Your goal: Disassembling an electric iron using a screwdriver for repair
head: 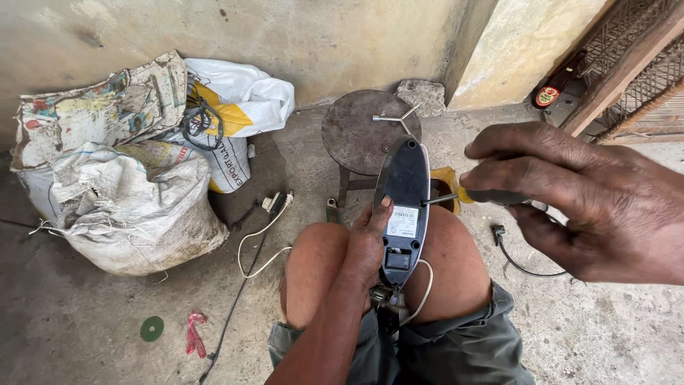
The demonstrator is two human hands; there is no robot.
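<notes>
A seated person's left hand point(368, 239) is gripping a dark electric iron point(404, 214), holding it base-up between bare knees, while the right hand point(570, 192) is grasping a yellow-handled screwdriver point(467, 197), its tip touching the iron's side. A white cord point(267, 246) is trailing onto the concrete floor point(85, 314) beside filled woven sacks point(135, 185). A round metal stool point(363, 128) is standing just beyond the knees
</notes>
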